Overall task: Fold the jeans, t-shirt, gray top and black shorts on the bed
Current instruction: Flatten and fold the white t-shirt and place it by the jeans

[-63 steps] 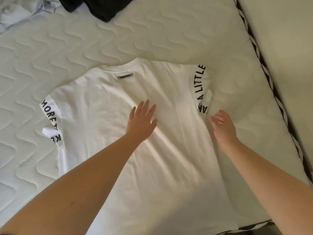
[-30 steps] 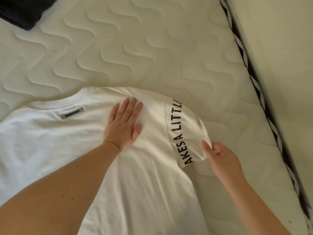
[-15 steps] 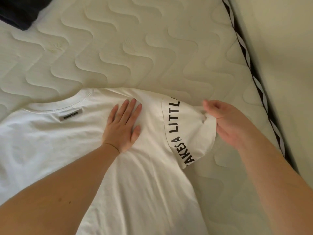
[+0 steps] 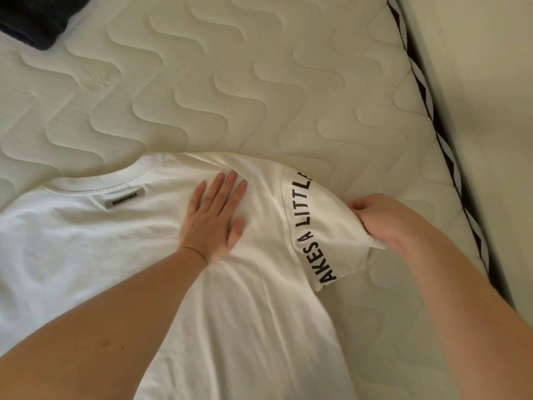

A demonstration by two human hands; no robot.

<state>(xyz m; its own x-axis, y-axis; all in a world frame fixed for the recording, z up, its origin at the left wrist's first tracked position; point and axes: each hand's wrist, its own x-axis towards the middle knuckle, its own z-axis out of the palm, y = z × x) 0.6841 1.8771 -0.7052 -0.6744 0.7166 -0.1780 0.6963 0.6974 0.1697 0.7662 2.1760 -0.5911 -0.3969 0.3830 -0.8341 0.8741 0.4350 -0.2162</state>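
Observation:
A white t-shirt [image 4: 86, 249] lies spread on the bed, neck label up, with black lettering along the seam of its right sleeve [image 4: 326, 226]. My left hand [image 4: 215, 217] presses flat on the shirt near the right shoulder, fingers straight. My right hand [image 4: 383, 220] grips the outer edge of that sleeve, fingers curled round the cloth, and holds it slightly lifted off the mattress. A dark garment [image 4: 34, 18] lies at the far top left corner, mostly out of view.
The quilted cream mattress [image 4: 230, 82] stretches beyond the shirt. Its black-and-white piped edge [image 4: 432, 125] runs down the right side against a pale wall [image 4: 490, 111].
My right hand has closed on the sleeve edge and drawn it outward to the right. My left hand stays pressed on the shoulder area.

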